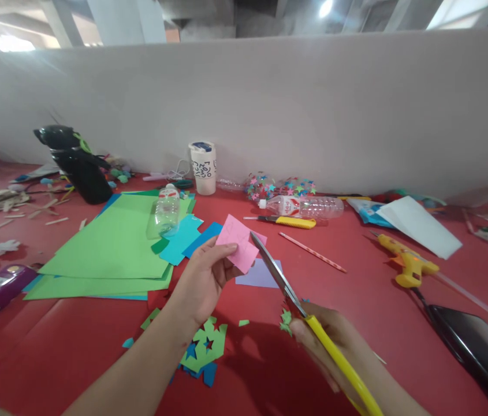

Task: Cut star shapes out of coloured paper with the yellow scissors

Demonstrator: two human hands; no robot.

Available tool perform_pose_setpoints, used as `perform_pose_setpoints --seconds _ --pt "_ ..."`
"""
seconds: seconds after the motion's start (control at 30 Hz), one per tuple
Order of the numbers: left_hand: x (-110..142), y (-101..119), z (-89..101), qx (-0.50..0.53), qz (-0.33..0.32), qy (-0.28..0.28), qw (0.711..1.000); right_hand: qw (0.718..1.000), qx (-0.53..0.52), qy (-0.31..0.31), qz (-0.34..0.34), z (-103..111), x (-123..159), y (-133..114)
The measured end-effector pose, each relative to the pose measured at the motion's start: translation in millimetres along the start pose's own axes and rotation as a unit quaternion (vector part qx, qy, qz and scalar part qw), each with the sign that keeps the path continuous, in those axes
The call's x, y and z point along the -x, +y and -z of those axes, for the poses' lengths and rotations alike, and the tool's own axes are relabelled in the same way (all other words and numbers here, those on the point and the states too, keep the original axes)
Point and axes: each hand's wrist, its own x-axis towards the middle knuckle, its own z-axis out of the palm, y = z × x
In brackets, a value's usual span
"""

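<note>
Left fingers (226, 251) pinch pink paper (240, 238), scissors (289, 290) at its edge, above table (334, 294).

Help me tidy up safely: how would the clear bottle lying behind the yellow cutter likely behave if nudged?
The bottle would probably roll, being round-sided and on its side, though the yellow cutter in front might stop it. It's likely light for its size, since no liquid shows inside.

The person's bare, slim-fingered left hand (207, 273) joins a smooth, uncovered left forearm (144, 352) that broadens away from the wrist; the bare right hand (338, 325), partly hidden, joins a similarly uncovered right forearm (384, 370).
</note>
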Motion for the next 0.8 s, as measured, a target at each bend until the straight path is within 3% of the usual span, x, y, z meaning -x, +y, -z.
perform_pose_setpoints --seconds 0.53,0.67,0.8 --pt "-0.7 5.8 -1.4 -0.099 -0.055 0.046 0.993 0.999 -0.025 -0.039 0.013 2.6 6.8 -8.5" --pt "-1.7 4.8 -1.9 -0.113 -0.067 0.05 0.99 0.999 -0.029 -0.031 -0.022 1.0 5.4 -6.0" --pt "-2.7 2.7 -0.9 -0.087 -0.08 0.055 0.991 0.999 -0.027 -0.016 -0.003 2.1 7.7 -5.8"
